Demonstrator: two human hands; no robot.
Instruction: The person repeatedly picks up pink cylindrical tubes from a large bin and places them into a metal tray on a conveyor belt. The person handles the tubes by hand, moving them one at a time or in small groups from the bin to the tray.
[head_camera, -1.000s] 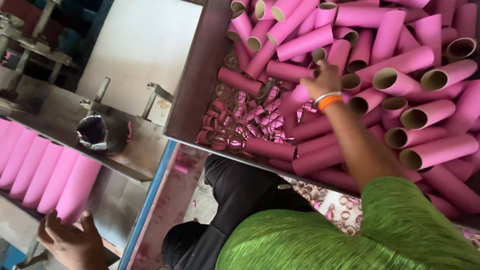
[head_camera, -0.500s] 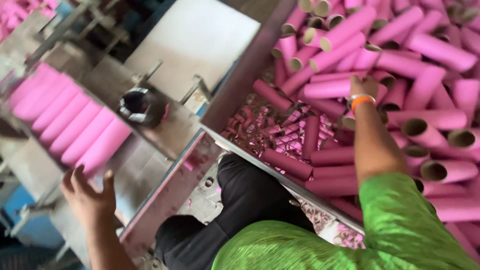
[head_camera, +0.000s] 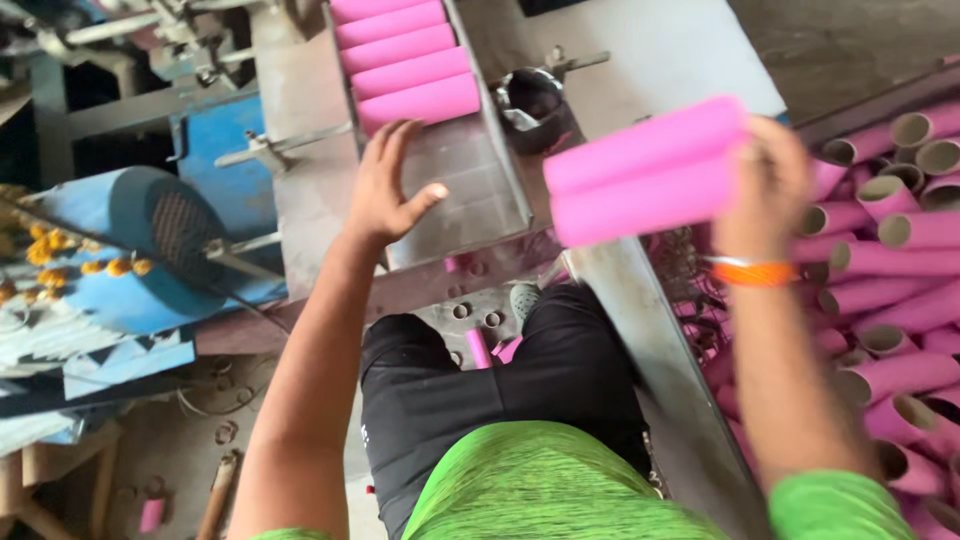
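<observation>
Your left hand (head_camera: 385, 195) lies spread and empty on the metal tray (head_camera: 470, 190), with the pink row (head_camera: 405, 60) at its 12 o'clock. At 3 o'clock, your right hand (head_camera: 765, 185) has its grip closed round two pink tubes (head_camera: 645, 175), above the bin (head_camera: 900, 290).

The right hand (head_camera: 765, 185) grips two pink tubes (head_camera: 645, 172) just right of the metal tray (head_camera: 470, 185); the open left hand (head_camera: 390, 190) rests on this tray, below its pink tube row (head_camera: 405, 62).

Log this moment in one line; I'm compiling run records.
left hand: open, on metal tray | right hand: grips two pink tubes | bin of tubes: right
</observation>
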